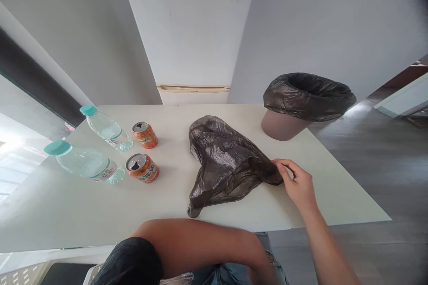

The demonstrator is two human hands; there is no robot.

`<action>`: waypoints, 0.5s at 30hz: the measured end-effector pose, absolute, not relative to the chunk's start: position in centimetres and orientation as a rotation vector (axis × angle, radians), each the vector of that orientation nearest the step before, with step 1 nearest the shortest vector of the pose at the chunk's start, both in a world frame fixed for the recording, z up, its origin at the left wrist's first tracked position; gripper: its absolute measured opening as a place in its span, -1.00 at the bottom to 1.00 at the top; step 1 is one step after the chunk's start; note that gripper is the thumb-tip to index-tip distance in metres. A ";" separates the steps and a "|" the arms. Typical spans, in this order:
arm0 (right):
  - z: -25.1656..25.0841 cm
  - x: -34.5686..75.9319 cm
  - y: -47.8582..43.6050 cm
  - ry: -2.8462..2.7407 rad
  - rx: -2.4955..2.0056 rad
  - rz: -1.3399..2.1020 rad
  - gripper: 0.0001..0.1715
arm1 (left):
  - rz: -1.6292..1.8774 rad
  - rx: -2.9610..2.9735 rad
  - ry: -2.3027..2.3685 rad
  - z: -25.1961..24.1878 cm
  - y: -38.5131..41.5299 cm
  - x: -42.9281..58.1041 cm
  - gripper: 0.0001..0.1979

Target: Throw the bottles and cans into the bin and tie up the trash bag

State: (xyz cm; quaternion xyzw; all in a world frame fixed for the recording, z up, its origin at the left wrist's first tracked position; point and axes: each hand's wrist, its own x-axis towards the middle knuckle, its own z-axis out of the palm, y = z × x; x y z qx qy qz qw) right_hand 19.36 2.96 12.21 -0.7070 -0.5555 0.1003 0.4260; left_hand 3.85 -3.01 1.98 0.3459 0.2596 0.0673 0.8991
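Note:
My right hand [297, 182] pinches the right-hand corner of a dark plastic garbage bag [224, 160] between thumb and fingers. The bag lies crumpled and partly spread on the white table. My left arm crosses low in front of the table's near edge. At its end my left hand [262, 265] bends down at the bottom of the view, blurred, with its fingers out of sight. Behind the bag on the right stands a brownish trash bin [284, 125], its rim covered by a black liner [301, 102] folded over the outside.
Two clear plastic bottles with teal caps, a rear one [109, 129] and a front one [85, 164], stand on the left of the white table [167, 205]. Beside them are two opened orange soda cans, one behind [145, 136] and one nearer [143, 169]. A white fridge [194, 31] stands beyond.

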 end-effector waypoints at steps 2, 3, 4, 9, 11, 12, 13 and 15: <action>12.9 19.0 2.0 -1.278 -1.750 0.244 -0.68 | -0.221 1.074 0.391 2.8 -2.7 4.2 -0.86; 13.1 18.9 1.8 -1.275 -1.742 0.214 -0.68 | -0.385 1.296 0.259 3.6 -2.5 4.4 -0.83; 13.2 18.7 1.7 -1.307 -1.744 0.173 -0.64 | -0.492 1.527 0.095 4.5 -2.1 4.5 -0.81; 11.5 18.9 2.6 -1.689 -1.840 0.051 -0.62 | -0.393 2.422 -0.513 10.4 -0.4 3.4 -0.88; 10.7 19.2 2.9 -1.742 -1.804 0.060 -0.70 | -0.198 2.611 -0.337 12.2 0.2 1.5 -0.85; 10.4 19.3 2.9 -1.731 -1.776 0.062 -0.68 | -0.039 2.678 -0.198 12.8 0.4 0.3 -0.88; 10.3 19.3 2.8 -1.704 -1.745 0.056 -0.67 | 0.170 2.719 -0.062 13.3 0.7 -1.1 -0.92; 10.5 19.2 2.4 -1.655 -1.699 0.044 -0.70 | 0.632 2.689 0.232 14.1 1.3 -4.1 -0.93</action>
